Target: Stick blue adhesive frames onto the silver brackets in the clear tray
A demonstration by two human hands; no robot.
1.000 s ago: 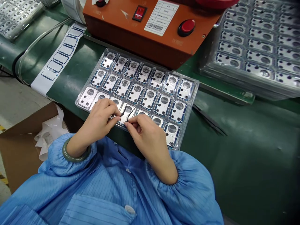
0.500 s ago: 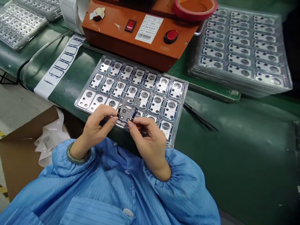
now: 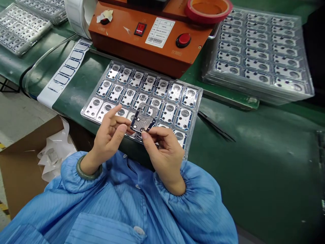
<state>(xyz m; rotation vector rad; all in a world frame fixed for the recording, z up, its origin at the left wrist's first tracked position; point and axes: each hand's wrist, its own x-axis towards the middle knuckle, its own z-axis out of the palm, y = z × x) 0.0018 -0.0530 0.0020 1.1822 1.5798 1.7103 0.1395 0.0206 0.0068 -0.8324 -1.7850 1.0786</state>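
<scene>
The right grip (image 3: 162,149) is clenched on a small metal plate (image 3: 143,118) with a dark blue edge, its thumb and forefinger pinching the plate's lower edge. The plate is held up, tilted, just ahead of that grip's fingertips, above the near rows of a clear tray (image 3: 201,98). The left grip (image 3: 109,137) is released, its fingers spread and raised just beside the plate's left edge; whether a fingertip touches the plate is hard to tell. Beneath both grips, the tray holds rows of similar plates in separate pockets and rests on a green surface (image 3: 254,162). Beyond the grips stands an orange control box (image 3: 122,44) with a red button (image 3: 183,40), and a roll of red tape (image 3: 208,12) sits at its far edge. To the right of the grips lie dark tweezers (image 3: 215,127) and, farther off, a stack of filled trays (image 3: 256,57). To the left, a white label strip (image 3: 67,66) runs across the surface, and a cardboard box (image 3: 27,162) sits lower down, near the floor (image 3: 22,108). Blue striped sleeves (image 3: 78,173) gather at both wrists, with a green bangle (image 3: 87,171) on the left.
</scene>
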